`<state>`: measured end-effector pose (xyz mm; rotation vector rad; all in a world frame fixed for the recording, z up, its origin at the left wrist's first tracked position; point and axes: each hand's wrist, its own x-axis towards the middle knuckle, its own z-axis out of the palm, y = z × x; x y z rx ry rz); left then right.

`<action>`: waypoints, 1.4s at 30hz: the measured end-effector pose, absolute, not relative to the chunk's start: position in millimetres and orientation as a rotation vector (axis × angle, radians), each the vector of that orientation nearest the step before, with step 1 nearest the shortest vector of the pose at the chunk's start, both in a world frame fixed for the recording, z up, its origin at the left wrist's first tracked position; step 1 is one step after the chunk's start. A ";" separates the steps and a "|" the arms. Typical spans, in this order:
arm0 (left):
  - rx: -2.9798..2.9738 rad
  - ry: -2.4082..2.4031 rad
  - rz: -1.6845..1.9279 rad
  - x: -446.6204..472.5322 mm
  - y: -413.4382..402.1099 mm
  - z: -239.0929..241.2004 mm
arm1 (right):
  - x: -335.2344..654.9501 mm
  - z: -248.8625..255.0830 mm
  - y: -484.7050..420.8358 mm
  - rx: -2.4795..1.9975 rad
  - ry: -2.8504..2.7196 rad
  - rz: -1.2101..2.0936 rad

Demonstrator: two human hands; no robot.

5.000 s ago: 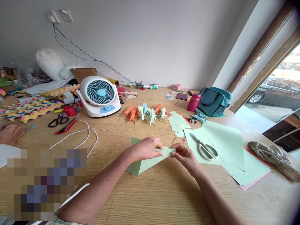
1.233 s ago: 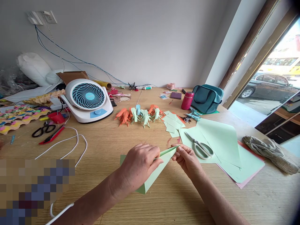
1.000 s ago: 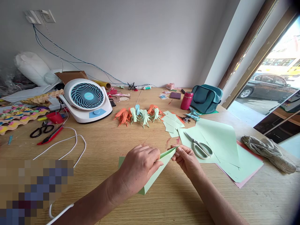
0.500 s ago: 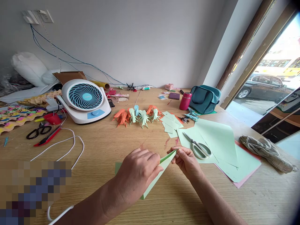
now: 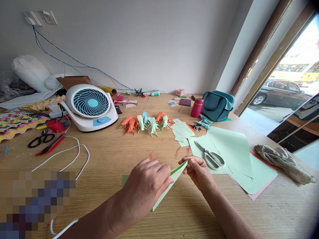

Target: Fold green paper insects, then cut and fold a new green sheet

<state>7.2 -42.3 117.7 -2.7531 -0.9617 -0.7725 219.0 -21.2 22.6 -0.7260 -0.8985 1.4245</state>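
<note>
A folded sheet of light green paper (image 5: 165, 192) is held between both hands above the near part of the table. My left hand (image 5: 149, 181) is closed around its middle, thumb along the near face; the palm side is hidden. At the paper's far right tip, my right hand (image 5: 198, 172) pinches the end between thumb and fingers. A fold stands slightly parted between the two hands. Another green corner (image 5: 124, 179) shows to the left, behind my left hand. White-handled scissors (image 5: 213, 159) lie on green sheets (image 5: 230, 149) just right of my right hand.
Folded paper figures (image 5: 152, 124) in orange, green and blue stand mid-table, beside small cut green sheets (image 5: 183, 131). A white fan (image 5: 92, 106), black scissors (image 5: 41, 139) and a red cutter (image 5: 51, 145) are left. A pink flask (image 5: 197, 108) and teal bag (image 5: 216, 105) stand back right.
Hardly anything differs. The paper's right tip, in my right hand's pinch, looks marginally lower and further left; my left hand keeps its grip in the same place.
</note>
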 end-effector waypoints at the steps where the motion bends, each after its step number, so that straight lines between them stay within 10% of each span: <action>1: -2.754 -0.964 -0.773 7.2 -42.4 117.6 | 219.1 23.0 -20.9 -0.733 -0.884 1.421; 42: -2.887 -1.683 -0.633 -7.0 -8.7 122.6 | 217.8 18.9 -14.7 -0.845 -0.783 1.273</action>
